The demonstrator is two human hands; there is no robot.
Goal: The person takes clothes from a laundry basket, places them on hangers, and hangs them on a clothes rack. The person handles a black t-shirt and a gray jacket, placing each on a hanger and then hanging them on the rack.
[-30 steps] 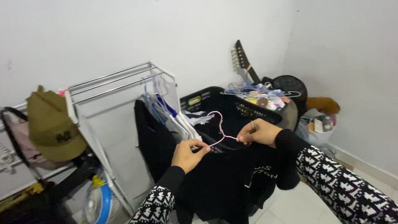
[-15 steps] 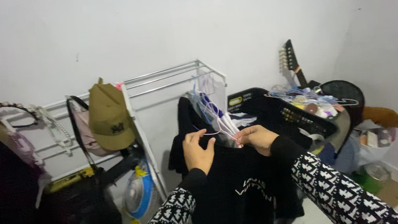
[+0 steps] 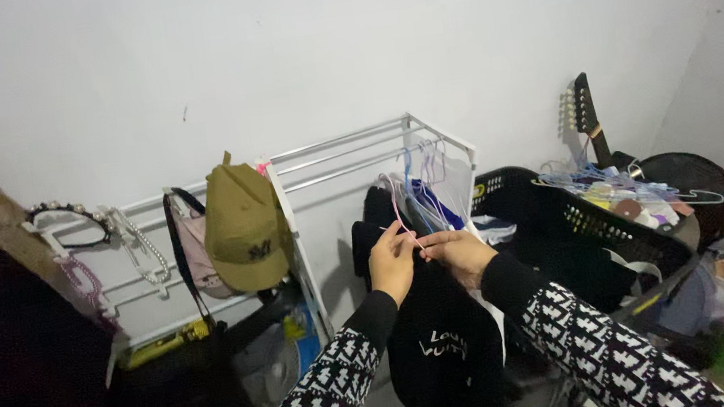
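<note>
My left hand (image 3: 392, 260) and my right hand (image 3: 458, 254) both pinch a thin pink wire hanger (image 3: 399, 210) whose hook points up toward the white clothes rack (image 3: 346, 146). A black garment with white print (image 3: 444, 350) hangs from the hanger below my hands. Both sleeves are black with a white pattern. Several other hangers with dark and white clothes (image 3: 426, 194) hang on the rail just behind my hands.
An olive cap (image 3: 244, 229) and a pink bag (image 3: 196, 242) hang on the rack's left post. A black laundry basket (image 3: 581, 223) with clothes and loose hangers stands at the right, with a guitar neck (image 3: 586, 116) behind it. A dark bag (image 3: 188, 395) sits low left.
The view has swung left. My hands have lifted the hanger with the black garment up and closer to the rack's rail, and my left hand now pinches the hanger.
</note>
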